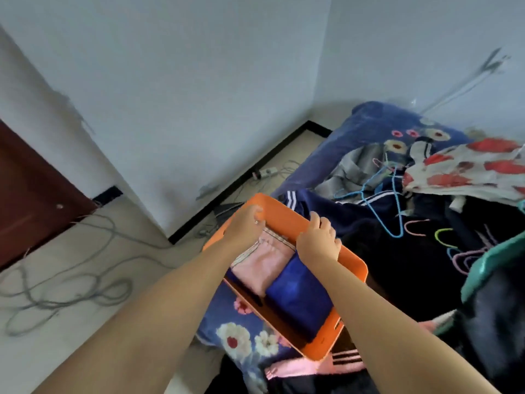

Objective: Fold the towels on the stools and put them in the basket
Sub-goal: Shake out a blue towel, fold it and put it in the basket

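Pale floor tiles (71, 280) run along the left of the view, with grey cables (65, 282) looped loosely over them, and a bed covered by a blue flowered blanket (241, 322) fills the right. Nearest the camera, two bare forearms reach forward over the edge of the bed toward an orange basket (352, 265) that sits on the bedding. Inside the basket lie two folded towels side by side and touching: a dark blue towel (298, 297) on the nearer side and a pink towel (264, 265) with a striped band just beyond it. The right hand (319, 243) rests on the basket's right rim, its fingers curled over the edge so that they grip it. The left hand (247, 226) is at the far left corner of the basket, fingers bent down over the rim or the edge of the pink towel; motion blur makes it hard to say which, though the fingers look closed on the rim. Under the basket's near corner a pink striped garment (312, 365) pokes out. Beyond the basket, dark clothes (397, 251) are piled on the bed, with several coloured wire hangers (395, 211) lying on top and a white cloth with red patches (468, 169) farther right. A teal edge (488, 265) of some object shows at the right border. Farther back, a power strip (265, 172) lies on the floor by the black skirting, a dark red door (31, 191) stands at the left, and bare white walls (184, 95) meet in a corner.
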Tool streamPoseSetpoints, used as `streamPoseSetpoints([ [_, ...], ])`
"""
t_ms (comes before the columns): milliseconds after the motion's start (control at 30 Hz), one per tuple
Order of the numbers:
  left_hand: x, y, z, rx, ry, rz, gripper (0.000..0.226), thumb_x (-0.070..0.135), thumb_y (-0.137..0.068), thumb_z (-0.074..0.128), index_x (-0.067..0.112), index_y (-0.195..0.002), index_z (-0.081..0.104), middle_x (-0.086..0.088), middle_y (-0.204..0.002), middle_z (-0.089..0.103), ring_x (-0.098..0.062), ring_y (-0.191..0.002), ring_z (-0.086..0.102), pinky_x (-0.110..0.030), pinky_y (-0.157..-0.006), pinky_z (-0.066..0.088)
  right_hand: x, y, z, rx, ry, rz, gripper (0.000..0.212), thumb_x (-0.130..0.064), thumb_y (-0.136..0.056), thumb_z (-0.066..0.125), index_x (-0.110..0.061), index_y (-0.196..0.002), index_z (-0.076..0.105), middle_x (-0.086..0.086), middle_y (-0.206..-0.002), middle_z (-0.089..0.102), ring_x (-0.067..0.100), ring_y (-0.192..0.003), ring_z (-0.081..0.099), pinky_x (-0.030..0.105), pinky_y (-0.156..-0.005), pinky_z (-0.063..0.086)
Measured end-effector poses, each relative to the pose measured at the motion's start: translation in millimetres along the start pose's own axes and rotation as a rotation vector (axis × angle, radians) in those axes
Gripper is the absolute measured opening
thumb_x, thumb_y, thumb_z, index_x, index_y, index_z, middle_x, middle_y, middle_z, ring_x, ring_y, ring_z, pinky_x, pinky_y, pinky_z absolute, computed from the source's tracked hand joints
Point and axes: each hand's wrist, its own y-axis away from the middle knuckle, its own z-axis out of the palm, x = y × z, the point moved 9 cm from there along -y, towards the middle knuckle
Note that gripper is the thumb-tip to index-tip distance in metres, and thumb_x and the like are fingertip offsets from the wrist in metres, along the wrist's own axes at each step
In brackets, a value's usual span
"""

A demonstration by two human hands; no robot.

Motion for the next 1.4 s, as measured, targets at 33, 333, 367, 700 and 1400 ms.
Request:
streamPoseSetpoints([
  [33, 3.7, 12.2, -14.6, 0.056, 0.002, 0.005, 0.038, 0.013, -0.091, 0.051, 0.01, -0.129, 0.053, -0.012, -0.125, 0.057, -0.027, -0.115, 0.054, -0.03, -0.091, 0.041, -15.1, 6.9, -7.8, 0.016, 0.048, -0.081, 0.06, -0.021, -0.093, 0.039, -0.022, -0.149, 0.017, 0.007, -0.155, 0.022, 0.027, -0.142, 0.022, 0.049, -0.114, 0.02],
  [333, -43.6, 170.6, -132.3, 0.479, -0.043, -0.166, 0.032, 0.012, -0.091, 0.051, 0.007, -0.122, 0.057, -0.017, -0.121, 0.056, -0.031, -0.113, 0.054, -0.036, -0.093, 0.044, -153.0, 129.7, -14.9, 0.033, 0.289, -0.728, 0.059, -0.026, -0.097, 0.038, -0.022, -0.15, 0.013, 0.009, -0.156, 0.017, 0.026, -0.145, 0.016, 0.049, -0.116, 0.016],
  [367, -58.5, 198.0, -150.2, 0.532, -0.045, -0.221, 0.031, 0.012, -0.091, 0.051, 0.007, -0.122, 0.058, -0.018, -0.121, 0.056, -0.032, -0.11, 0.055, -0.037, -0.093, 0.045, -173.0, 154.4, -9.1, 0.014, 0.292, -0.802, 0.059, -0.027, -0.097, 0.038, -0.022, -0.15, 0.013, 0.008, -0.156, 0.016, 0.025, -0.145, 0.015, 0.05, -0.116, 0.014],
  [700, -154.6, 509.8, -224.7, 0.853, -0.307, -0.79, 0.034, 0.024, -0.094, 0.043, 0.019, -0.126, 0.054, -0.006, -0.133, 0.048, -0.026, -0.126, 0.042, -0.039, -0.103, 0.034, -263.2, 423.6, 51.6, -0.132, 0.284, -1.404, 0.059, -0.027, -0.096, 0.038, -0.021, -0.15, 0.015, 0.009, -0.157, 0.015, 0.028, -0.143, 0.019, 0.05, -0.116, 0.017],
  [1400, -13.0, 1139.3, 75.2, 1.272, -0.171, -1.932, 0.036, 0.026, -0.097, 0.042, 0.02, -0.131, 0.051, -0.005, -0.135, 0.046, -0.023, -0.129, 0.038, -0.037, -0.109, 0.025, 59.1, 1014.5, 83.1, -0.593, 0.365, -2.702, 0.048, -0.026, -0.098, 0.037, -0.018, -0.144, 0.027, 0.009, -0.154, 0.021, 0.027, -0.141, 0.022, 0.052, -0.116, 0.011],
])
